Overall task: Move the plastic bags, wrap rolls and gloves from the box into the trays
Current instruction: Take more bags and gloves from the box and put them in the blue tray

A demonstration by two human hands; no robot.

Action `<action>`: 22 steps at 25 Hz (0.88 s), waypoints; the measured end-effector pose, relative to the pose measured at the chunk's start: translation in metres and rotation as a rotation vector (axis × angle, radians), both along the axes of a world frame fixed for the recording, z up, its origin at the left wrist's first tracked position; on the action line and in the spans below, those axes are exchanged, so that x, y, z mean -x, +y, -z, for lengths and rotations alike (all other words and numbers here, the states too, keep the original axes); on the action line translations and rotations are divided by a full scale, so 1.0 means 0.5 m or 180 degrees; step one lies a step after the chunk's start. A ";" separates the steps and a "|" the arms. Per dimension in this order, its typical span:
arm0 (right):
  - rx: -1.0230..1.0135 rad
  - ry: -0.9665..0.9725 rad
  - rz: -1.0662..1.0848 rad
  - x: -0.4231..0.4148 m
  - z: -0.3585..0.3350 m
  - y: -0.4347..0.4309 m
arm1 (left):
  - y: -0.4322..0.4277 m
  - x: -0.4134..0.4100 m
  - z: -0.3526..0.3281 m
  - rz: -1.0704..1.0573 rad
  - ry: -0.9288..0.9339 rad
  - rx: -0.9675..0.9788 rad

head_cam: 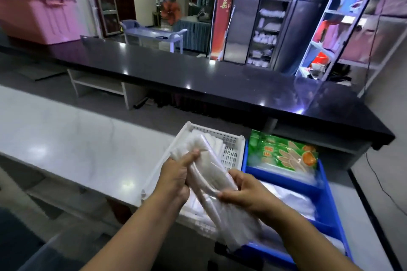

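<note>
Both hands grip one long pack of clear plastic bags (211, 174) above a white perforated tray (231, 141). My left hand (176, 176) clasps the pack's left side with the thumb on top. My right hand (244, 191) pinches its right edge lower down. White bag stacks lie in the white tray under the pack. To the right stands a blue tray (323, 182) holding a green printed packet (284, 152) at the far end and clear plastic bags (293, 202) nearer me. The box is not in view.
The trays sit on a pale counter (66, 138). Behind it runs a raised black countertop (198, 77). A pink crate (37, 15) stands far left, a shelving rack (352, 28) far right. A black cable (378, 185) hangs at the right.
</note>
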State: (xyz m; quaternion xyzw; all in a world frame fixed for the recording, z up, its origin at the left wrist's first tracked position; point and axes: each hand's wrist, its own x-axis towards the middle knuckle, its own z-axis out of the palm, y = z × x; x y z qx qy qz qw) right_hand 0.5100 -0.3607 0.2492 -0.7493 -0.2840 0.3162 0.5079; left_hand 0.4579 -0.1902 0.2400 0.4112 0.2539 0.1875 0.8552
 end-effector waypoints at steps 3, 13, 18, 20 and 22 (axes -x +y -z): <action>0.0232 -0.0409 -0.0041 -0.138 -0.009 -0.118 | -0.089 -0.122 0.003 -0.0054 -0.0050 0.0010; 0.1045 -0.1066 0.0616 -0.411 0.015 -0.417 | -0.312 -0.331 0.185 0.1841 0.1020 -0.4617; 0.1086 -0.1000 0.0735 -0.432 0.042 -0.453 | -0.337 -0.376 0.220 0.2812 0.1277 -0.6590; 0.1137 -0.1016 0.0781 -0.432 0.046 -0.459 | -0.341 -0.383 0.224 0.2891 0.1339 -0.6669; 0.1246 -0.1122 0.0810 -0.429 0.043 -0.459 | -0.341 -0.387 0.221 0.2850 0.1330 -0.6772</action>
